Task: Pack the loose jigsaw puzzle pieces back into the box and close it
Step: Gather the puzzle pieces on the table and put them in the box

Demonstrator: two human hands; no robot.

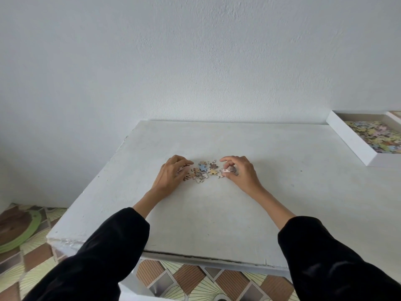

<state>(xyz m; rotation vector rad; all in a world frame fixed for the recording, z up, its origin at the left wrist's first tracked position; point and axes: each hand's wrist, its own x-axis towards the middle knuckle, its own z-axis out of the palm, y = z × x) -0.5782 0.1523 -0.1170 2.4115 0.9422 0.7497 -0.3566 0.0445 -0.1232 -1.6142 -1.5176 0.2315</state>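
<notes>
Several loose puzzle pieces (204, 171) lie in a small cluster on the white table (217, 213), between my two hands. My left hand (171, 173) rests at the cluster's left edge with its fingers curled over a few pieces. My right hand (238, 170) sits at the right edge and pinches a pale pink piece (224, 171) between thumb and fingers. The open white puzzle box (351, 140) stands at the far right, filled with many coloured pieces and partly cut off by the frame edge.
The table stands against a plain white wall. Patterned tiled floor shows below the front edge and at the left, where a green-rimmed round object (19, 227) lies. No lid can be clearly told.
</notes>
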